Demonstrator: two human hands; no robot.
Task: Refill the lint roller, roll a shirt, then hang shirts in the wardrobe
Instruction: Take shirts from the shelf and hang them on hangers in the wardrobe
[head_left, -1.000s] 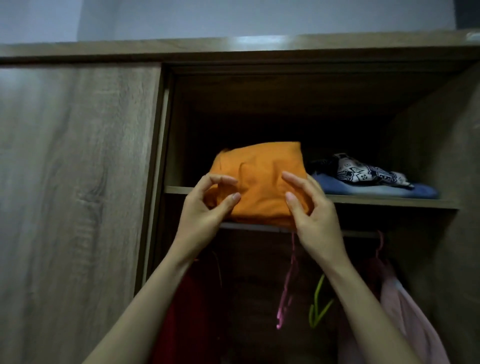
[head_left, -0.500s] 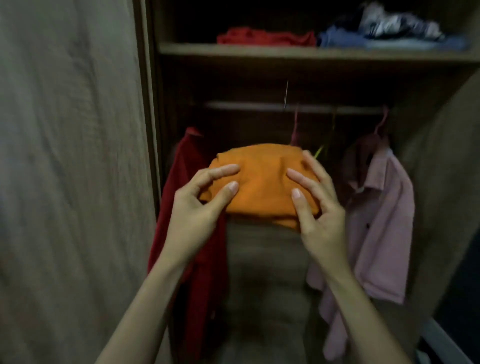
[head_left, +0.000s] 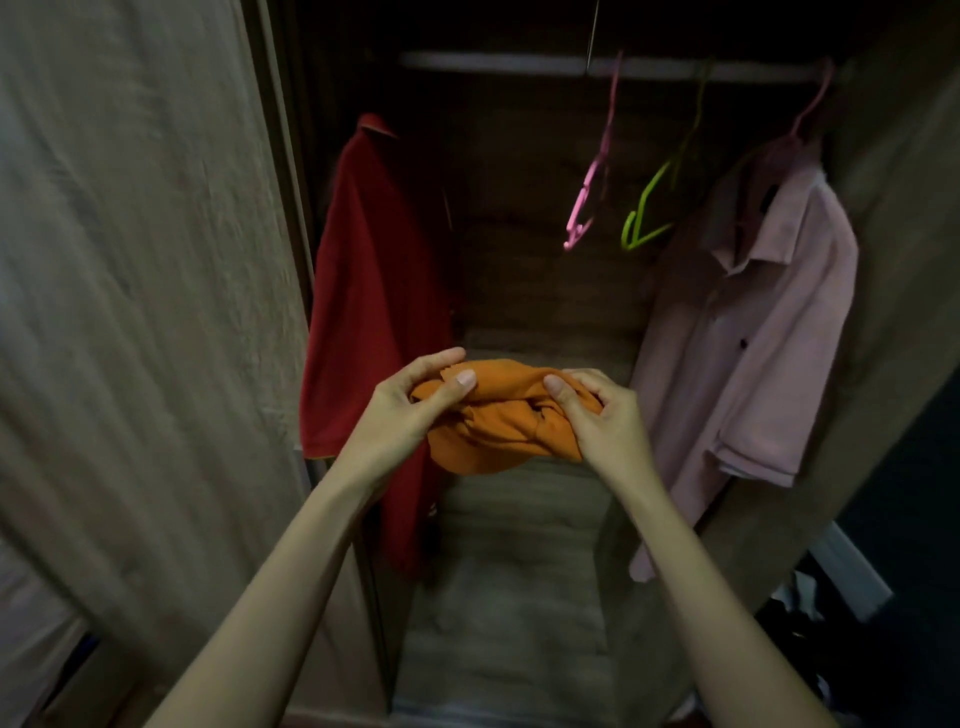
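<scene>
Gripping a bunched orange shirt (head_left: 493, 426) between them, the left hand (head_left: 415, 410) and right hand (head_left: 597, 421) pinch its folds with curled fingers before the open wardrobe (head_left: 519, 291), between a hanging red shirt (head_left: 374, 291) and pink shirt (head_left: 753, 322).

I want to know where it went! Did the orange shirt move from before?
Yes, down. The orange shirt was at the shelf above the rail; now the left hand and right hand hold it far below the rail.
</scene>
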